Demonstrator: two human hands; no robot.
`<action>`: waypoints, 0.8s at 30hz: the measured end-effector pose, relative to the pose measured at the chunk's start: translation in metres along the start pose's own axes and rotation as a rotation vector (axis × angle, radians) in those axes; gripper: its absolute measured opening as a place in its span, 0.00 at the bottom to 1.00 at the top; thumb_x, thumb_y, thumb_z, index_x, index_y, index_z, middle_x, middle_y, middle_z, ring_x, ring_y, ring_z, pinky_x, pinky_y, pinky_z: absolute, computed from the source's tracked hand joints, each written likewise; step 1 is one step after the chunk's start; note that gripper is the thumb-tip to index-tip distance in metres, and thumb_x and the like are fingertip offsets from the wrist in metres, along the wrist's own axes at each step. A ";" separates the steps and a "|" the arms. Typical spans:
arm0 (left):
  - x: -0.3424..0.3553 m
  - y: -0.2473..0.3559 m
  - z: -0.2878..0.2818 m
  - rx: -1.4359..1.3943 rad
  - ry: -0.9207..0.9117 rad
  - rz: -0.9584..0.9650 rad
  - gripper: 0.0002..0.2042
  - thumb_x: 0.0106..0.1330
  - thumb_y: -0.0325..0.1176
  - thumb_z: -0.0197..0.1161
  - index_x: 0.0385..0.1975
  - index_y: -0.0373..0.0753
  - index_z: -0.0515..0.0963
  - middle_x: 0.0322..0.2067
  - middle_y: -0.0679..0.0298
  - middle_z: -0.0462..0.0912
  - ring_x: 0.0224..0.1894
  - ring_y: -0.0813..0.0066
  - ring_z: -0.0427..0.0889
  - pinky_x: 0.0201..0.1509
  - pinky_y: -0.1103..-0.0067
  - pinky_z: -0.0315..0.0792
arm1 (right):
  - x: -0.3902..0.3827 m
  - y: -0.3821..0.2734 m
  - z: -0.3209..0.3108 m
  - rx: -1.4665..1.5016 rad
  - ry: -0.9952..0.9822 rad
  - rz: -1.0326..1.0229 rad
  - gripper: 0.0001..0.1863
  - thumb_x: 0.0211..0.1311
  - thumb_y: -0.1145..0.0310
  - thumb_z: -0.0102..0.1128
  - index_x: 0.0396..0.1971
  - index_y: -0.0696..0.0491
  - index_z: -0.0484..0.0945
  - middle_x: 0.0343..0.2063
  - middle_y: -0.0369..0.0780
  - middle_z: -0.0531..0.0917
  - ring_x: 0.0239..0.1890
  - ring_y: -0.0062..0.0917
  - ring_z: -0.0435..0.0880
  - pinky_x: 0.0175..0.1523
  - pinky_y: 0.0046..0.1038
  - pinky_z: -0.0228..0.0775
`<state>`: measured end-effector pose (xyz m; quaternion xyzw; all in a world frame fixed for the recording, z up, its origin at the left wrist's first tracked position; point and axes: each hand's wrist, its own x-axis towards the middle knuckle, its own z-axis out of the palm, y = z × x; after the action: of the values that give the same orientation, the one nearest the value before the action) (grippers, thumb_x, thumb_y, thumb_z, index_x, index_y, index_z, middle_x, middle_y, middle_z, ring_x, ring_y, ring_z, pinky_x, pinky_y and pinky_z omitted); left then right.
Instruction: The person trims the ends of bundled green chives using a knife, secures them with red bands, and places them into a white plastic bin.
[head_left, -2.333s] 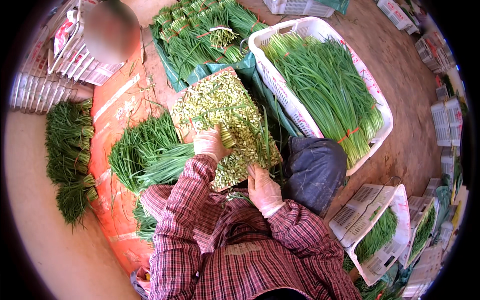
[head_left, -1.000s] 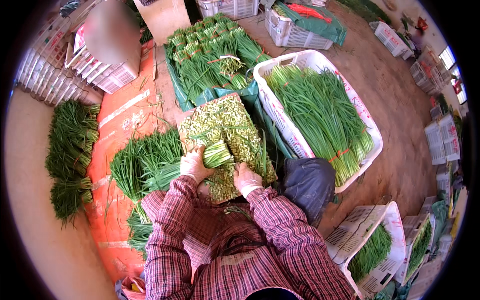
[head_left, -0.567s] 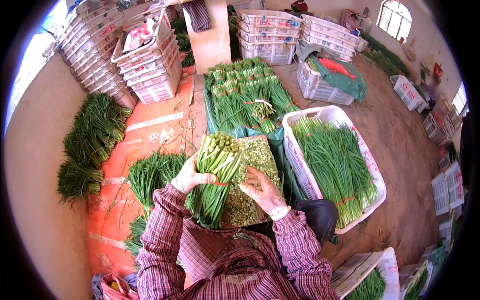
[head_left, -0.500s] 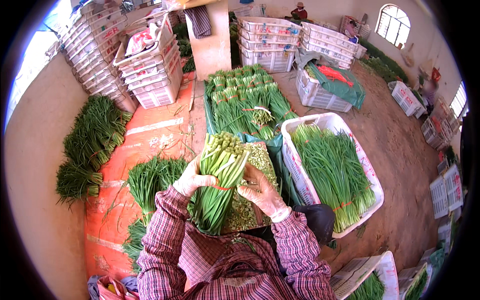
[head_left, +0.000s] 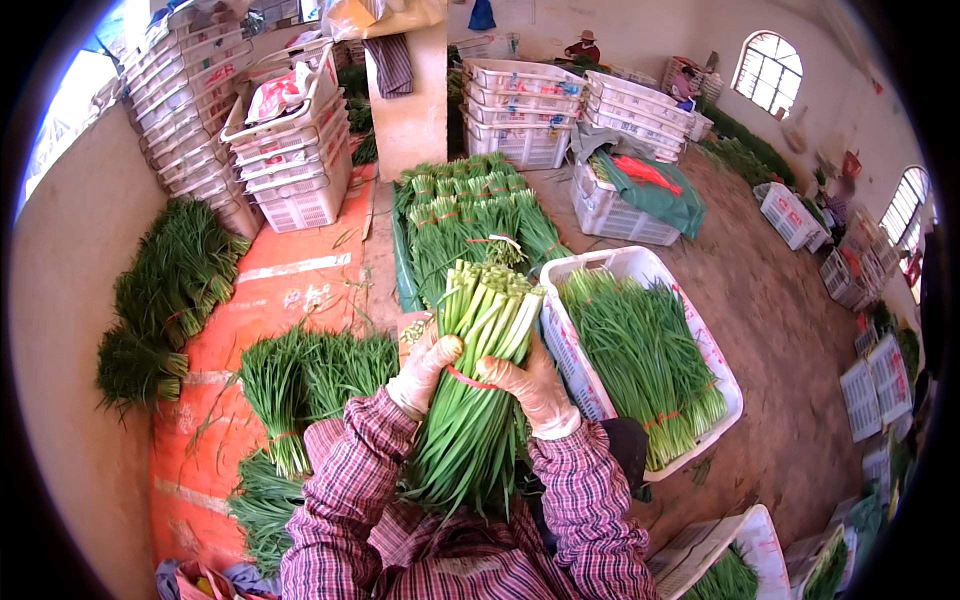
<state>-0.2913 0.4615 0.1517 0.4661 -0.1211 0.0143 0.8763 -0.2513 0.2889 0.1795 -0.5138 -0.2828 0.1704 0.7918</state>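
A thick bunch of garlic chives (head_left: 468,450) is held upright in front of me, its pale cut stem ends at the top and its green leaves hanging toward my lap. A red rubber band (head_left: 468,379) crosses its middle. Gloved, my left hand (head_left: 424,376) closes around the bunch from the left, thumb at the band. On the other side my right hand (head_left: 535,388), gloved too, grips it with the thumb laid across the stems beside the band. The fingers of both hands are partly hidden behind the bunch.
A white crate (head_left: 735,385) of banded chives stands close on my right. Beyond my hands lie rows of bundled chives (head_left: 460,225). More bundles (head_left: 290,400) rest on the orange sheet (head_left: 300,262) at left. Stacked crates (head_left: 300,165) and a pillar (head_left: 415,130) stand farther back.
The bunch has moved right and closer to me, now covering most of the board of trimmings. My right hand, earlier with fingers loosely beside the bunch, has closed on it at the band.
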 end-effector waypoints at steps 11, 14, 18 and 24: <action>-0.005 0.010 0.021 0.522 0.380 0.417 0.26 0.65 0.37 0.73 0.60 0.35 0.74 0.52 0.60 0.80 0.52 0.74 0.80 0.60 0.74 0.73 | -0.007 0.007 0.005 0.165 0.277 -0.159 0.30 0.62 0.81 0.64 0.64 0.55 0.68 0.56 0.38 0.79 0.57 0.24 0.79 0.64 0.29 0.70; -0.005 0.026 0.029 0.715 0.391 0.448 0.20 0.62 0.33 0.75 0.53 0.36 0.79 0.44 0.66 0.83 0.43 0.80 0.80 0.53 0.79 0.74 | -0.012 0.004 0.004 0.111 0.284 -0.151 0.30 0.62 0.81 0.64 0.64 0.55 0.68 0.56 0.38 0.79 0.56 0.24 0.79 0.64 0.29 0.70; -0.001 0.036 0.026 0.852 0.313 0.416 0.13 0.62 0.33 0.75 0.42 0.35 0.82 0.39 0.66 0.84 0.39 0.80 0.79 0.48 0.79 0.75 | -0.016 0.005 -0.003 0.097 0.276 -0.131 0.30 0.62 0.80 0.64 0.65 0.55 0.67 0.56 0.38 0.79 0.57 0.24 0.79 0.64 0.29 0.70; -0.005 0.041 0.025 0.487 0.270 0.298 0.07 0.66 0.30 0.70 0.38 0.36 0.80 0.33 0.65 0.84 0.37 0.78 0.81 0.46 0.78 0.76 | -0.022 0.008 -0.002 0.059 0.289 -0.126 0.30 0.61 0.83 0.63 0.64 0.54 0.68 0.56 0.38 0.79 0.57 0.25 0.79 0.64 0.29 0.70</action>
<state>-0.3069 0.4642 0.1976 0.6334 -0.0636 0.2326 0.7353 -0.2668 0.2787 0.1656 -0.4905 -0.1924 0.0528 0.8483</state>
